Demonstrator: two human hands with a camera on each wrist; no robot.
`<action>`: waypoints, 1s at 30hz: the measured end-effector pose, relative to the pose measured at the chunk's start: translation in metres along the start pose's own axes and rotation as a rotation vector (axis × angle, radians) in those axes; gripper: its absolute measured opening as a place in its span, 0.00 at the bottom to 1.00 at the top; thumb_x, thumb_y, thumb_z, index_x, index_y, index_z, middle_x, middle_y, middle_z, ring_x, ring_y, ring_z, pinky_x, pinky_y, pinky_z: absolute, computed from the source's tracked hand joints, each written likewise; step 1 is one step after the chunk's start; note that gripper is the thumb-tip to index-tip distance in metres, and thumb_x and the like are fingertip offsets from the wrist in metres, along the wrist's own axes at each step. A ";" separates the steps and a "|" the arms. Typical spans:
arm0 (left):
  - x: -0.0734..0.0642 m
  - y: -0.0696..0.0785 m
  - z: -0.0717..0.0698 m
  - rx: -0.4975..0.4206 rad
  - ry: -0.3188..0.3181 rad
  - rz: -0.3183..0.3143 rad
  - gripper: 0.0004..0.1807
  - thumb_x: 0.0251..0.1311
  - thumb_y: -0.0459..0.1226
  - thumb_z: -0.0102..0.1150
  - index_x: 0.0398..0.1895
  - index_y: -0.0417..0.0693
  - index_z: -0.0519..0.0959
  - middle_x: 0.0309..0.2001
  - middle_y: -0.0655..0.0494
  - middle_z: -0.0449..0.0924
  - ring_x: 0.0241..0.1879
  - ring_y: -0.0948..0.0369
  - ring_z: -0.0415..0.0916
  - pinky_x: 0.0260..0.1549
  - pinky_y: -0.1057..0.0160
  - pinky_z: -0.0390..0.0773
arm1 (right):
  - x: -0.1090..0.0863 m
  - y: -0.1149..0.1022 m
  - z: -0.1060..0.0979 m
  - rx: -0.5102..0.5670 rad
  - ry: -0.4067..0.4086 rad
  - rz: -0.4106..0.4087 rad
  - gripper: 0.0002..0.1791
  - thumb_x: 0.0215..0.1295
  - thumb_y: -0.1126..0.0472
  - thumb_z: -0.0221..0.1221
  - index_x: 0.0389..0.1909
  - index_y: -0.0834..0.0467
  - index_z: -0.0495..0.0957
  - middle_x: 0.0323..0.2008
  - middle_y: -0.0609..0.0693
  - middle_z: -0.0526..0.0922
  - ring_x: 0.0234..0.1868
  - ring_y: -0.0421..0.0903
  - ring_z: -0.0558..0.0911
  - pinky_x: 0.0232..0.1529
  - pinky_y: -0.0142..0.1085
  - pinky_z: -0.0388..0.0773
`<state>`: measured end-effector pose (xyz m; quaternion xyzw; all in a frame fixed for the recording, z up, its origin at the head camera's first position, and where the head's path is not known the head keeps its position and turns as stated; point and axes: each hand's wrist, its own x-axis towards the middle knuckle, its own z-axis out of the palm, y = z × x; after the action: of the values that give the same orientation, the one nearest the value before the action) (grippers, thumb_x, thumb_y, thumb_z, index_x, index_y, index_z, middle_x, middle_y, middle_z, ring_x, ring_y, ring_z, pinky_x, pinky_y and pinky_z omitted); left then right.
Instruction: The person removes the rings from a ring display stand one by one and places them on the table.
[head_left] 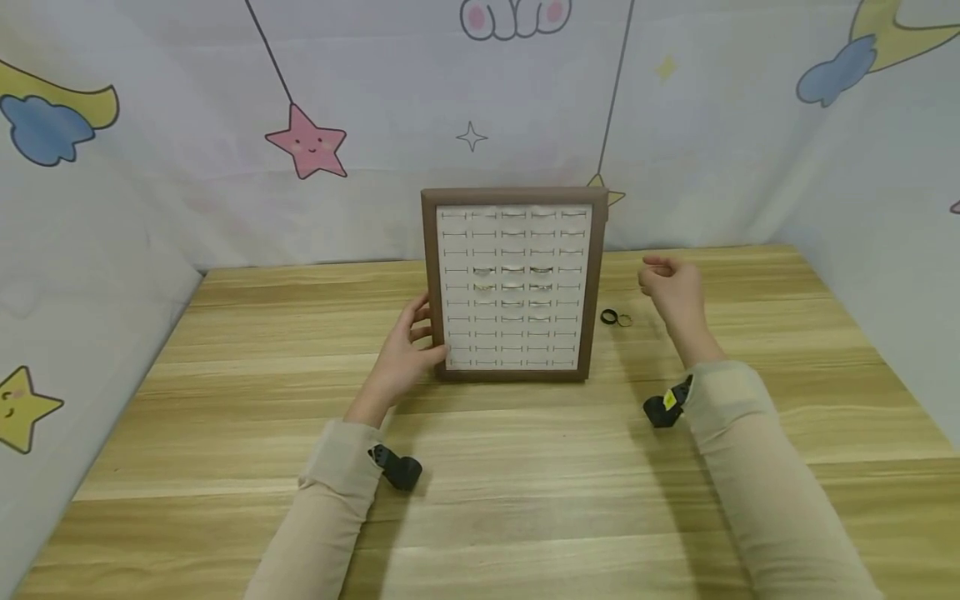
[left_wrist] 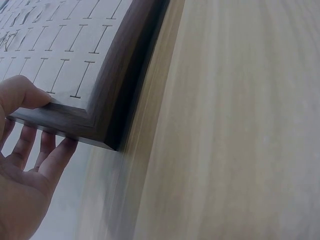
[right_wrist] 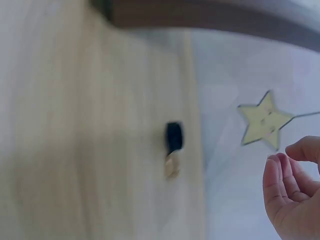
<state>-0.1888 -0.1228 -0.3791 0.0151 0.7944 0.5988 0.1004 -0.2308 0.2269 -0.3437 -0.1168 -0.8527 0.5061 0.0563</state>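
A brown-framed ring display board (head_left: 513, 287) with a white slotted face stands upright on the table, several rings in its middle rows. My left hand (head_left: 405, 354) grips its left edge; in the left wrist view the thumb (left_wrist: 32, 95) lies on the front and the fingers reach behind the frame. My right hand (head_left: 675, 300) is in the air to the right of the board, fingers loosely bent, thumb near the fingertips, with nothing visible between them. Nearest to it on the table lie a black ring (head_left: 609, 317) and a thin gold-coloured ring (head_left: 626, 320), side by side; both look blurred in the right wrist view.
The wood-grain table (head_left: 495, 500) reaches back to a white curtain (head_left: 390, 83) printed with stars and clouds. More pale curtain hangs at both sides. Each wrist carries a small black camera, one on the left (head_left: 401, 471) and one on the right (head_left: 663, 408).
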 end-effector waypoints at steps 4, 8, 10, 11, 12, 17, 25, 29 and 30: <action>0.000 -0.001 0.000 0.003 -0.001 0.000 0.47 0.57 0.25 0.57 0.76 0.58 0.46 0.70 0.47 0.55 0.67 0.48 0.61 0.61 0.48 0.70 | -0.004 -0.018 0.000 0.064 0.035 -0.036 0.24 0.65 0.60 0.48 0.61 0.65 0.70 0.36 0.41 0.73 0.30 0.30 0.76 0.40 0.23 0.76; 0.000 -0.001 0.000 0.006 -0.001 -0.004 0.47 0.57 0.25 0.56 0.76 0.58 0.45 0.71 0.47 0.55 0.68 0.48 0.60 0.61 0.47 0.69 | -0.010 -0.038 0.002 0.142 0.095 -0.101 0.22 0.67 0.59 0.50 0.60 0.64 0.71 0.33 0.38 0.75 0.32 0.29 0.77 0.44 0.24 0.77; 0.001 -0.001 -0.001 0.009 -0.001 -0.005 0.47 0.58 0.26 0.57 0.76 0.58 0.45 0.71 0.47 0.55 0.68 0.47 0.60 0.61 0.47 0.69 | -0.015 -0.048 0.003 0.172 0.131 -0.141 0.20 0.67 0.59 0.51 0.58 0.62 0.72 0.32 0.36 0.76 0.32 0.29 0.77 0.42 0.24 0.77; 0.001 -0.001 -0.001 0.011 -0.001 -0.005 0.47 0.58 0.26 0.57 0.76 0.58 0.45 0.71 0.47 0.55 0.68 0.47 0.60 0.61 0.47 0.69 | -0.018 -0.053 0.005 0.185 0.147 -0.161 0.19 0.66 0.59 0.52 0.56 0.61 0.73 0.31 0.35 0.76 0.33 0.30 0.77 0.42 0.23 0.77; 0.001 0.000 -0.001 0.012 -0.002 -0.005 0.47 0.57 0.26 0.57 0.76 0.58 0.45 0.71 0.47 0.55 0.68 0.47 0.60 0.61 0.47 0.70 | -0.021 -0.057 0.006 0.194 0.161 -0.185 0.18 0.66 0.59 0.52 0.55 0.61 0.74 0.31 0.35 0.76 0.33 0.30 0.78 0.41 0.23 0.76; 0.001 0.000 -0.002 0.016 -0.008 0.001 0.48 0.57 0.26 0.57 0.76 0.58 0.45 0.70 0.47 0.56 0.68 0.47 0.61 0.61 0.47 0.70 | -0.036 -0.078 0.018 0.201 0.198 -0.340 0.14 0.65 0.60 0.55 0.49 0.60 0.77 0.35 0.41 0.80 0.38 0.32 0.78 0.45 0.25 0.76; 0.001 0.000 -0.002 0.014 -0.012 0.005 0.47 0.58 0.26 0.57 0.76 0.59 0.45 0.70 0.47 0.56 0.68 0.47 0.60 0.61 0.47 0.70 | -0.061 -0.091 0.047 -0.026 0.083 -0.684 0.12 0.63 0.67 0.57 0.45 0.67 0.78 0.41 0.60 0.84 0.38 0.47 0.80 0.39 0.29 0.76; 0.000 0.000 -0.002 0.010 -0.013 0.004 0.47 0.58 0.26 0.57 0.76 0.58 0.45 0.70 0.47 0.55 0.68 0.47 0.60 0.61 0.47 0.70 | -0.070 -0.092 0.064 -0.172 0.002 -0.804 0.11 0.63 0.67 0.58 0.44 0.66 0.78 0.42 0.59 0.83 0.43 0.51 0.81 0.45 0.38 0.80; 0.000 0.000 -0.002 0.008 -0.014 0.004 0.47 0.58 0.26 0.57 0.76 0.58 0.45 0.71 0.47 0.55 0.68 0.47 0.60 0.61 0.47 0.70 | -0.071 -0.091 0.068 -0.213 -0.012 -0.825 0.10 0.63 0.67 0.58 0.44 0.66 0.79 0.42 0.58 0.83 0.43 0.51 0.81 0.46 0.38 0.80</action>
<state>-0.1893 -0.1244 -0.3785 0.0214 0.7960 0.5958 0.1046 -0.1894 0.1084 -0.2951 0.2319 -0.8758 0.3510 0.2367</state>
